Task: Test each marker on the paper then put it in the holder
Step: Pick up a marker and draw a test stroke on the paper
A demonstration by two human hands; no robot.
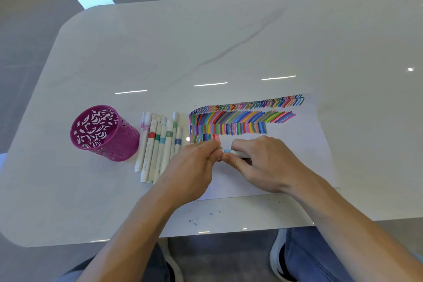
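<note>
A white marker with a light blue band (229, 151) lies level between my two hands, just above the paper (297, 155). My left hand (194, 165) pinches its left end, where the cap sits under my fingertips. My right hand (258, 162) grips the barrel, which is mostly hidden by my fingers. The paper carries several rows of coloured strokes (240, 119). A row of several white markers with coloured bands (158, 144) lies to the left of the paper. The purple perforated holder (103, 135) stands further left, with no marker visible inside.
The white marble table (206, 52) has rounded corners, and its near edge runs just below my forearms. Small blue ink spots (194, 221) mark the table near that edge. My knees and shoes show under the table.
</note>
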